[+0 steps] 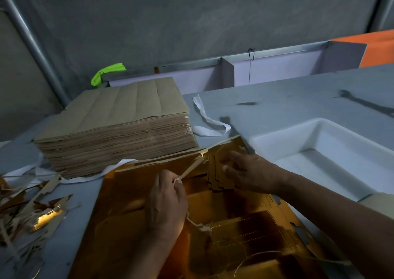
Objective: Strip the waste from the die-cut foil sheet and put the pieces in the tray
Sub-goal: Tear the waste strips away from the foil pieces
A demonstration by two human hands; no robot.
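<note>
The sheet (234,225) lay at the counter's (277,99) near edge, left of the tray (275,134). The left hand (166,200) pinched a waste strip (193,168); the right hand (247,174) pressed flat on the sheet's far part.

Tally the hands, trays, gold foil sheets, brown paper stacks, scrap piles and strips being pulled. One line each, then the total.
Hands: 2, left hand and right hand
White tray: 1
Gold foil sheet: 1
Brown paper stack: 1
Scrap pile: 1
Waste strip, pinched by the left hand: 1
Total: 7
</note>
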